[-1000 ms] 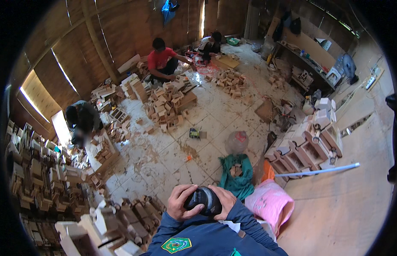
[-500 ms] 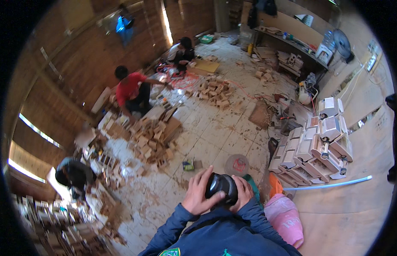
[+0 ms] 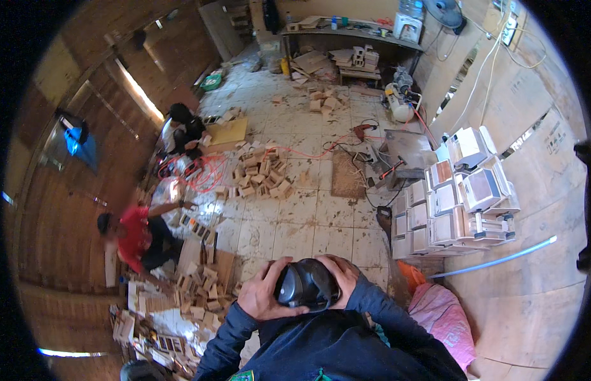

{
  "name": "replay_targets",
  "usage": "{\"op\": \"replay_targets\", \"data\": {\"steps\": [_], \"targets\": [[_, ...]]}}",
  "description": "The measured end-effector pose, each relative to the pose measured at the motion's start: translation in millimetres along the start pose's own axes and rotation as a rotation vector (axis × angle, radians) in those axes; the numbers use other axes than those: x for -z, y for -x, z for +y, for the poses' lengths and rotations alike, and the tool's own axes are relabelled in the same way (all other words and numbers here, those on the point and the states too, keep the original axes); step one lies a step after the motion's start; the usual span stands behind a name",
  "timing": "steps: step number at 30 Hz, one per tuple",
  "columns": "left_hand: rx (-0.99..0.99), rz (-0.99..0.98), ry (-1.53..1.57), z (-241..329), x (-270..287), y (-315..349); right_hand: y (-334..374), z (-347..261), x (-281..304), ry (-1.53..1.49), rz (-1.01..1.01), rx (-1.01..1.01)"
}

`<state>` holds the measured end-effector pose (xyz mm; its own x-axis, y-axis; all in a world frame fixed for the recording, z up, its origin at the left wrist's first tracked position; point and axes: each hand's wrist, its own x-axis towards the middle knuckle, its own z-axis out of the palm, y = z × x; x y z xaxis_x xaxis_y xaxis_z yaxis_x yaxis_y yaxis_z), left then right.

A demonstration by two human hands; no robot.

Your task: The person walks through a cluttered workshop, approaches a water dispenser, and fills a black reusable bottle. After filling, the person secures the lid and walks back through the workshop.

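A big tiled floor (image 3: 333, 222) fills the middle of the frame. At the right is a stack of wooden boxes (image 3: 443, 200). At the left, a person in a red shirt (image 3: 135, 238) is down low by a heap of wood blocks (image 3: 206, 286). A pink sack (image 3: 441, 324) is at the lower right, near the right sleeve, and may crowd that side. A smaller heap (image 3: 262, 171) is left of the middle; both heaps could trip feet. A round black thing, too unclear to name, (image 3: 306, 286) is at the lower middle, by the chest. The left hand (image 3: 260, 294) and right hand (image 3: 341, 275) grip its sides. The step looks like just holding it; moving it would call for a firm squeeze from both hands.
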<state>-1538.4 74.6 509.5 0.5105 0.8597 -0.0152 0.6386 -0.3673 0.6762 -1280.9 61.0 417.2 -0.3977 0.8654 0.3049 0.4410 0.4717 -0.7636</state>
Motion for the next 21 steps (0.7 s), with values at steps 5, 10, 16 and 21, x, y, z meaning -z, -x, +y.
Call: {"op": "replay_targets", "data": {"steps": [5,10,16,21], "targets": [[-0.038,0.223,-0.053,-58,9,-148,-96,58,2,0.298,0.249,-0.241],[-0.265,0.132,0.239,-100,53,-297,-211,114,27,0.274,0.360,-0.428],[-0.363,0.014,0.332,-115,114,-466,-319,179,89,0.355,0.447,-0.484],[-0.164,0.260,0.853,-164,133,-611,-394,266,133,0.303,0.683,-0.596]]}}
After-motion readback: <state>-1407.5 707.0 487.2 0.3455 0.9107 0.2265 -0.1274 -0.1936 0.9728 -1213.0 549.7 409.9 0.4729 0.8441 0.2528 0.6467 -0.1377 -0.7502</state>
